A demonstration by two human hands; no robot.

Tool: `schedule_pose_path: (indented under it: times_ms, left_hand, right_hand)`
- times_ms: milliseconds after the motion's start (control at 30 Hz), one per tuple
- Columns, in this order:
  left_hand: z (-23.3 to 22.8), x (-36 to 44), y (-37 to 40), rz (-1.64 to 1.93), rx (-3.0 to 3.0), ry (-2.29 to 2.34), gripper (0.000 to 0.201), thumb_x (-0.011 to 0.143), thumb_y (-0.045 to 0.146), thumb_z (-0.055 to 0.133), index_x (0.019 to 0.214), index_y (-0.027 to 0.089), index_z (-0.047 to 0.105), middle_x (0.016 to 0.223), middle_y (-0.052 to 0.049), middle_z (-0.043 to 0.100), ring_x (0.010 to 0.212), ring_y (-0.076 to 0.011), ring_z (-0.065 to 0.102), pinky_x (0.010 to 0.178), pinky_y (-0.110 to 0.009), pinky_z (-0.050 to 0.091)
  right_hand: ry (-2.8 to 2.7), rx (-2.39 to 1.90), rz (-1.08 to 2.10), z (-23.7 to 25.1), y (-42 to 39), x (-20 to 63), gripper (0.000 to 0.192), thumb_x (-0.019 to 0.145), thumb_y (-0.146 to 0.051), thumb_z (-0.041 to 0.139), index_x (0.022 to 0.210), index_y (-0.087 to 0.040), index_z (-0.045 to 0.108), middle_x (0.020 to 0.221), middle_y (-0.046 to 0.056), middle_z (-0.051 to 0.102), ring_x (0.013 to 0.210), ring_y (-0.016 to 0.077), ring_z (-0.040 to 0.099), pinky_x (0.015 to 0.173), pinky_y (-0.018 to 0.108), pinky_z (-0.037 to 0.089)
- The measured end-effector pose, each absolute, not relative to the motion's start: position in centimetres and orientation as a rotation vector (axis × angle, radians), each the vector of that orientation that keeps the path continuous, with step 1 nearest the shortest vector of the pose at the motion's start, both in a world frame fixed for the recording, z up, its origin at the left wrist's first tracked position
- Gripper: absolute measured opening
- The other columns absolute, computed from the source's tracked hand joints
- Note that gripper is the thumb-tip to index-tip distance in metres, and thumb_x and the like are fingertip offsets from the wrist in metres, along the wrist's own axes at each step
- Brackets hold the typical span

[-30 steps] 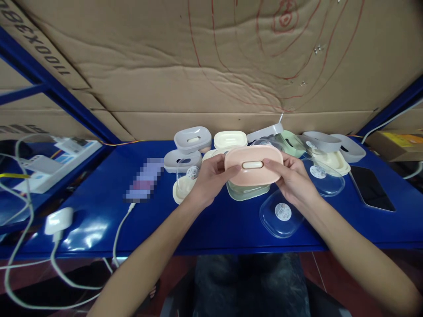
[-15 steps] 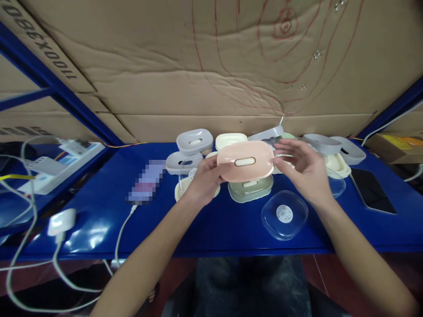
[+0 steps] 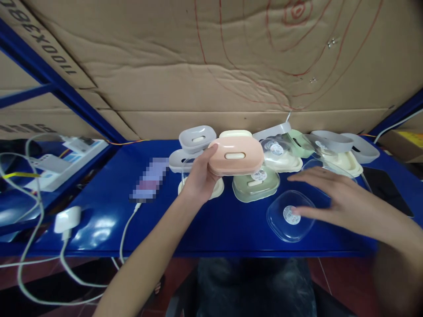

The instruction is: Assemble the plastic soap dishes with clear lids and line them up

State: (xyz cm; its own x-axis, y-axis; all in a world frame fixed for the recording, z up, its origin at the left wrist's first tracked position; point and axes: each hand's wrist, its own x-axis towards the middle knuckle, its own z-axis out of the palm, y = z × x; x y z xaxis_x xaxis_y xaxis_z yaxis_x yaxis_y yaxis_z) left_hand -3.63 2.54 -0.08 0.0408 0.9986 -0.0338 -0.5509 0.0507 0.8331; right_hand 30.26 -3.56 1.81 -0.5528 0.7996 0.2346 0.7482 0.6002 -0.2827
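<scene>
My left hand (image 3: 202, 179) grips the left end of a peach oval plastic case (image 3: 235, 164), thumb on top. A cream strip sits in the slot at the middle of its face. The case is held up above the table, in front of the other pieces. My right hand (image 3: 333, 200) is spread open with nothing in it. Its thumb overlaps a clear plastic lid (image 3: 280, 222) with a round white label; whether it touches the lid I cannot tell. Behind and below the peach case is a sage green case (image 3: 246, 193) with a clear cover.
Grey dishes (image 3: 198, 137), cream dishes (image 3: 280, 164) and a light green piece (image 3: 301, 143) crowd the back of the blue table (image 3: 231, 229). A dark phone (image 3: 388, 189) lies at right. At left are a pixelated phone (image 3: 150, 178), a white charger (image 3: 68, 219) and a power strip (image 3: 71, 165).
My right hand has left the peach case and moved right and toward me, over the clear lid. My left hand keeps the case, which has shifted slightly left in view.
</scene>
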Motion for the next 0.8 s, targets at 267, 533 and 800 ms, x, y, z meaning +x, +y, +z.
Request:
schedule_pose_path:
  times_ms: [267,533,800]
  left_hand:
    - [-0.2,-3.1,2.5,1.373,0.690,0.845,0.034,0.092,0.050,0.082,0.111,0.022,0.079,0.108,-0.004,0.086,0.097,-0.0241,0.081,0.067,-0.027,0.060]
    - [-0.5,-3.1,2.9,1.391,0.683,0.895,0.036,0.090,0.048,0.081,0.113,0.020,0.077,0.102,-0.004,0.085,0.090,-0.0217,0.079,0.067,-0.026,0.057]
    - [0.0,-3.1,2.6,1.373,0.623,0.875,0.033,0.090,0.043,0.078,0.112,0.018,0.076,0.098,-0.006,0.084,0.085,-0.0230,0.078,0.062,-0.027,0.055]
  right_hand:
    - [-2.765,-1.350,0.140,-2.9,-8.1,33.7,0.122,0.085,-0.070,0.090,0.183,-0.041,0.024,0.182,0.011,0.044,0.157,0.0480,0.055,0.119,0.071,0.059]
    - [-2.673,-1.401,0.102,-3.1,-6.1,31.9,0.101,0.089,-0.070,0.087,0.174,-0.034,0.046,0.148,0.018,0.062,0.134,0.0418,0.069,0.108,0.060,0.066]
    - [-2.689,-1.423,0.029,-4.2,-5.5,32.2,0.108,0.089,-0.079,0.081,0.177,-0.033,0.041,0.176,0.020,0.047,0.157,0.0486,0.054,0.125,0.073,0.050]
